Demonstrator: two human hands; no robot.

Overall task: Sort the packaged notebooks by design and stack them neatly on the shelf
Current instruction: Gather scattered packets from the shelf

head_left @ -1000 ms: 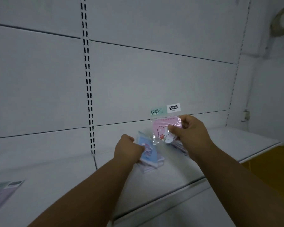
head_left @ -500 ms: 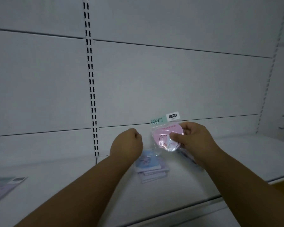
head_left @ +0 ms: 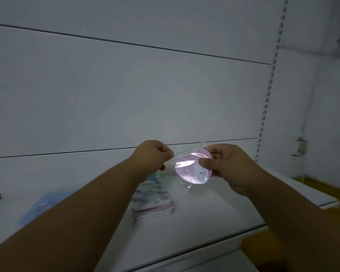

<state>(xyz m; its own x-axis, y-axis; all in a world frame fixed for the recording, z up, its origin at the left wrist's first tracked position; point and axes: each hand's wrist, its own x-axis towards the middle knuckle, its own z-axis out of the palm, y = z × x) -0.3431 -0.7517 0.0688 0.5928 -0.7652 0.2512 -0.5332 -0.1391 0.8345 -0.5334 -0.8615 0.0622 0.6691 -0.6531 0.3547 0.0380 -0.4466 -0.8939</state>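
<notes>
Gripping the round pink notebook in clear plastic wrap (head_left: 192,169), my right hand (head_left: 226,165) and left hand (head_left: 152,154) fingers pinch its opposite edges above the white shelf (head_left: 214,213).

A round pink notebook (head_left: 192,168), printed with a white cartoon animal and sealed in a clear, glossy wrapper, is held in the air above the shelf (head_left: 214,209), its face tilted toward the camera. Its right edge is pinched by the right hand (head_left: 226,165); the wrapper's upper left corner is gripped by the left hand (head_left: 152,154). Below and to the left, a stack of packaged notebooks (head_left: 152,201) with pastel covers lies flat on the shelf. Further left, a blurred blue packaged notebook (head_left: 43,208) lies flat, apart from the stack.
</notes>
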